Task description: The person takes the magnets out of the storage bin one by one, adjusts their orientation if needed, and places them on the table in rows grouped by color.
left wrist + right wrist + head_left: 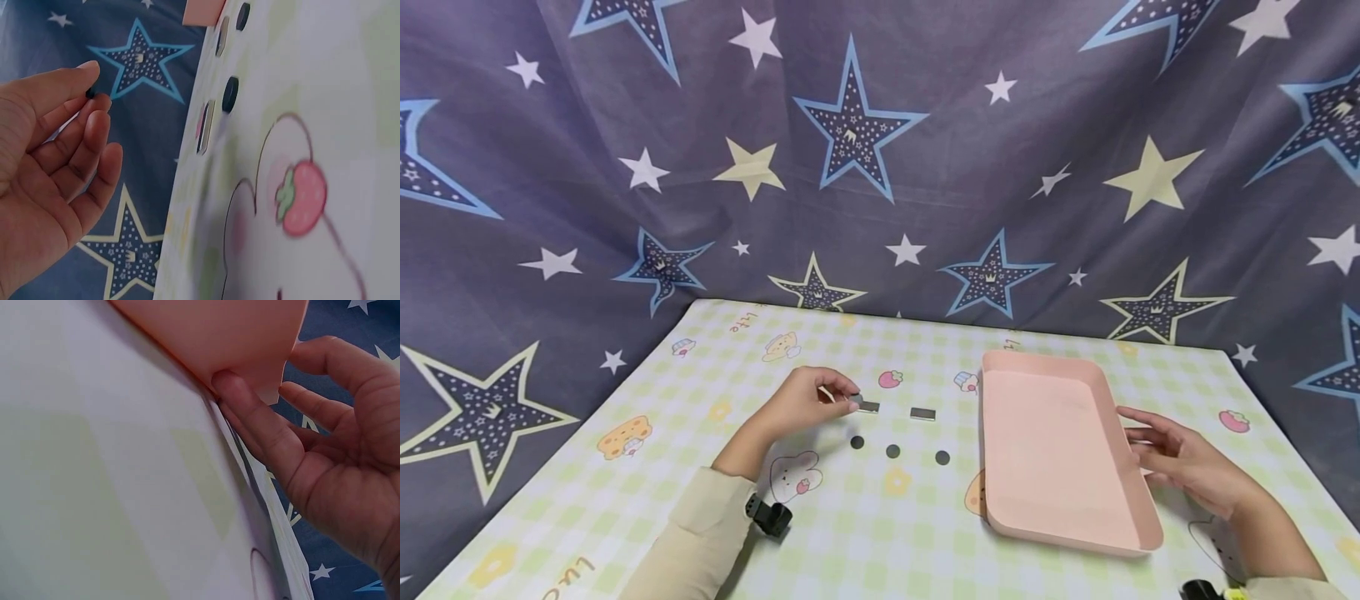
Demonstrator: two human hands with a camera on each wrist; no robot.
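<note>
My left hand (808, 402) is raised over the table and pinches a small dark disc (90, 93) between thumb and fingertip; its other fingers curl loosely in the left wrist view. Just beyond those fingertips lies a dark-topped rectangular piece (870, 407), partly hidden by the hand. A second rectangular piece (922, 413) lies to its right. Nearer me, a row of three dark round discs rests on the cloth: left disc (857, 442), middle disc (892, 451), right disc (942, 457). With relaxed fingers, my right hand (1183, 458) touches the outer right wall of a pink tray (1060, 458).
A green-and-white checked cloth with cartoon prints covers the table (715, 492). Behind it hangs a dark curtain (925, 175) printed with stars. Wrist cameras sit on both arms, the left wrist camera (769, 515) close to the cloth.
</note>
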